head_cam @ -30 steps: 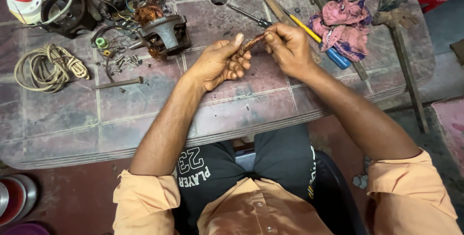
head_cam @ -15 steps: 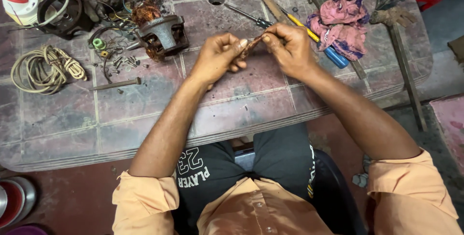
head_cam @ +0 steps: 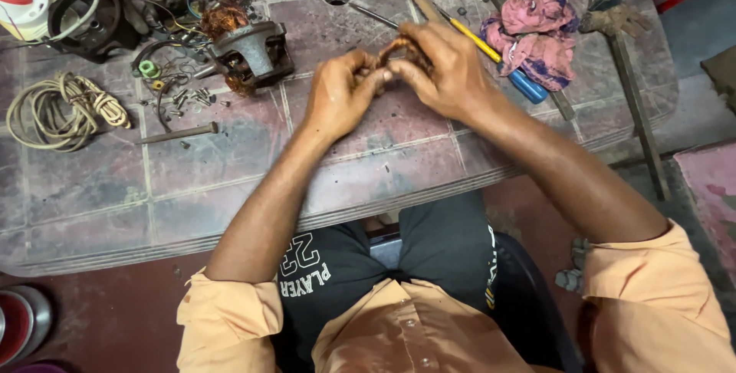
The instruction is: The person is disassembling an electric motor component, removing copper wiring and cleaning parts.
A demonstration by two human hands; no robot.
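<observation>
Hands meet over the tiled grey counter (head_cam: 230, 189): left hand (head_cam: 341, 93) and right hand (head_cam: 445, 70) both grasp a small bundle of coppery brown wire (head_cam: 399, 49). Just left stands a rusty motor housing (head_cam: 249, 51); a yellow-shafted blue-handled screwdriver (head_cam: 498, 59) and pink rag (head_cam: 537, 36) lie right. Bare tiles stretch toward the near edge.

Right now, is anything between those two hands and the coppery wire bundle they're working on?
Nothing visible: the left hand and right hand both already touch the small coppery-brown wire bundle, pinching it between their fingertips above the tiled table.
</observation>
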